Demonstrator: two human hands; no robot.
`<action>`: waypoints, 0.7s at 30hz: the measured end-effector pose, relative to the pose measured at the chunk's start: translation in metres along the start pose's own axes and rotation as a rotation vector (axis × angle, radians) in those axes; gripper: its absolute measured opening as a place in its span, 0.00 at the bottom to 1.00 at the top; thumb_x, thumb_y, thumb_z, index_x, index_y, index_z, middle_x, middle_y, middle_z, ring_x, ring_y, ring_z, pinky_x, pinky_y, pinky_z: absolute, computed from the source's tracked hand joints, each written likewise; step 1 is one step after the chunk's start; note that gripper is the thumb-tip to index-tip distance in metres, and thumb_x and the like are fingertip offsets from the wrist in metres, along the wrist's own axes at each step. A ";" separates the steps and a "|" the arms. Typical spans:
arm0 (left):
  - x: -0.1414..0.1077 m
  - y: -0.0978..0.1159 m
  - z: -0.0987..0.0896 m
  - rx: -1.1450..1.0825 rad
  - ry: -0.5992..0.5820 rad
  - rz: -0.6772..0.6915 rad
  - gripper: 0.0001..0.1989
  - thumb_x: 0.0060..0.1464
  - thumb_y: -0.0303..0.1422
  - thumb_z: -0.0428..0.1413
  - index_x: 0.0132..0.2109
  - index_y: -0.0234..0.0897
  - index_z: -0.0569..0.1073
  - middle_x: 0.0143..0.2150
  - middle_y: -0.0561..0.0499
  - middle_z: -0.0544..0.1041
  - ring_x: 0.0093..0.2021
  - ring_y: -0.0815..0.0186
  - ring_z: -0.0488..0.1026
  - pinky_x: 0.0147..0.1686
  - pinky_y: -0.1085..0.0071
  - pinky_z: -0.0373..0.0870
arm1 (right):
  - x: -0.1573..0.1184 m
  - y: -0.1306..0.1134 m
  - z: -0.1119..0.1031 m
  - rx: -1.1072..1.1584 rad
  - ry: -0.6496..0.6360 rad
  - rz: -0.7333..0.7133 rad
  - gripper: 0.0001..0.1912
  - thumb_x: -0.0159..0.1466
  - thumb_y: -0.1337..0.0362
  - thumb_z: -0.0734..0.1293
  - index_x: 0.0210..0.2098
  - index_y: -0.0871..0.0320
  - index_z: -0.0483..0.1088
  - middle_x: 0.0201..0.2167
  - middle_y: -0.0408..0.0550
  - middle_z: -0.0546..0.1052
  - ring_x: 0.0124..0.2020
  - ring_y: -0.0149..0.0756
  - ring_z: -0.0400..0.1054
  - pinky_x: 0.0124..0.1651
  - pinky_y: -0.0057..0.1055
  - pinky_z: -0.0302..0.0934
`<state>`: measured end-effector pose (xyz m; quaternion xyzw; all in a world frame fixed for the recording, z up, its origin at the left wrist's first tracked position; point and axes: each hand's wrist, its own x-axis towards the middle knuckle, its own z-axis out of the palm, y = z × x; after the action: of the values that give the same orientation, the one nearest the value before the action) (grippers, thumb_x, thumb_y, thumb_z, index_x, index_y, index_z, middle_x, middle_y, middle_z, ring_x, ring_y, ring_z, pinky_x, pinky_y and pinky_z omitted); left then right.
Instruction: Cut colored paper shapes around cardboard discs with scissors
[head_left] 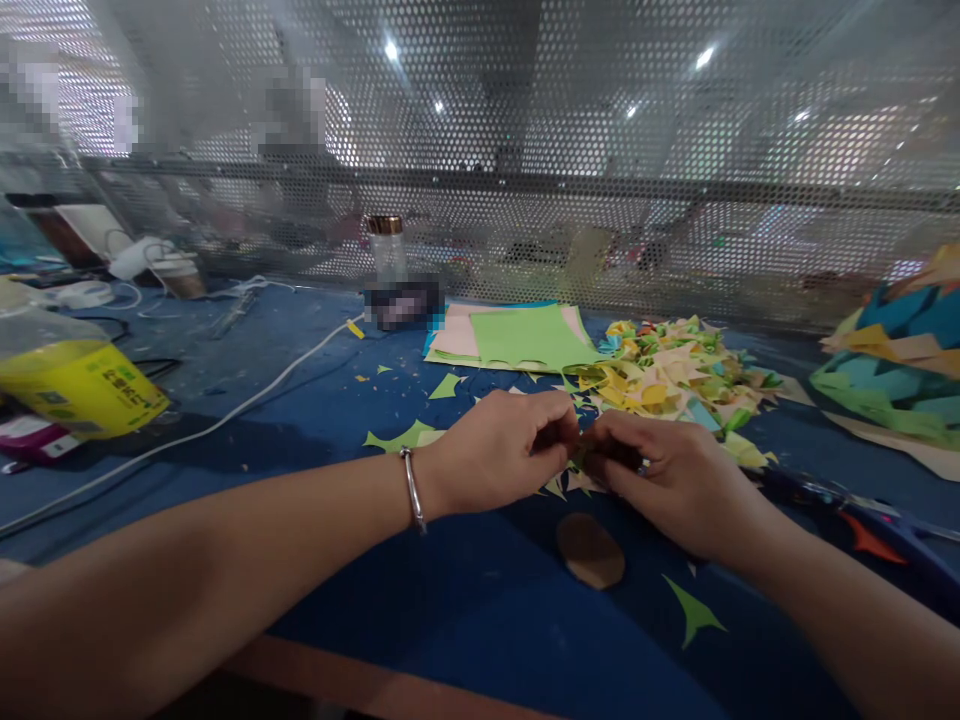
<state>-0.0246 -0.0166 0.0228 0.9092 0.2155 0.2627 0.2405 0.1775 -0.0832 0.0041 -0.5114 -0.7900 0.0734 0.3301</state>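
Observation:
My left hand point(517, 445), with a silver bangle at the wrist, is closed in a pinch. Its fingertips meet those of my right hand point(660, 465), also pinched, over a small greenish piece of paper point(579, 450) mostly hidden by the fingers. Below them on the blue table lies a brown oval card point(590, 551). Nearer the front right is a green paper offcut point(694, 610). Just beyond my right hand spreads a heap of folded paper pieces point(675, 370) in yellow, green, peach and blue.
Stacked coloured paper sheets point(525, 335) lie at the back. A glass bottle point(387, 250) stands by the perforated metal screen point(525, 120). On the left are a yellow-labelled bottle point(82, 385) and a white cable point(247, 405). A dark-blue tool point(862, 525) and layered paper work point(900, 370) are on the right.

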 end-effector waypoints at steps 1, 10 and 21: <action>0.000 0.000 0.000 0.029 -0.004 0.012 0.05 0.57 0.25 0.53 0.39 0.36 0.73 0.33 0.52 0.79 0.31 0.69 0.72 0.32 0.72 0.64 | 0.000 0.000 0.000 0.003 -0.006 0.001 0.08 0.65 0.66 0.63 0.30 0.53 0.69 0.22 0.39 0.73 0.23 0.32 0.66 0.27 0.28 0.56; 0.004 -0.011 -0.007 -0.049 -0.166 0.017 0.05 0.55 0.24 0.55 0.38 0.37 0.73 0.33 0.52 0.80 0.32 0.69 0.74 0.32 0.74 0.66 | 0.001 0.000 -0.004 -0.075 -0.128 -0.041 0.09 0.67 0.63 0.61 0.29 0.53 0.67 0.21 0.41 0.75 0.21 0.33 0.68 0.25 0.29 0.54; 0.007 -0.017 -0.008 -0.368 -0.218 -0.133 0.02 0.58 0.26 0.56 0.37 0.37 0.71 0.33 0.50 0.81 0.33 0.70 0.78 0.36 0.73 0.72 | -0.017 0.002 -0.033 -0.087 -0.166 0.088 0.15 0.71 0.53 0.62 0.32 0.51 0.74 0.22 0.44 0.77 0.21 0.37 0.71 0.23 0.30 0.61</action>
<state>-0.0287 0.0031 0.0214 0.8567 0.1962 0.1813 0.4412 0.2030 -0.1040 0.0207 -0.5516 -0.7938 0.0957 0.2376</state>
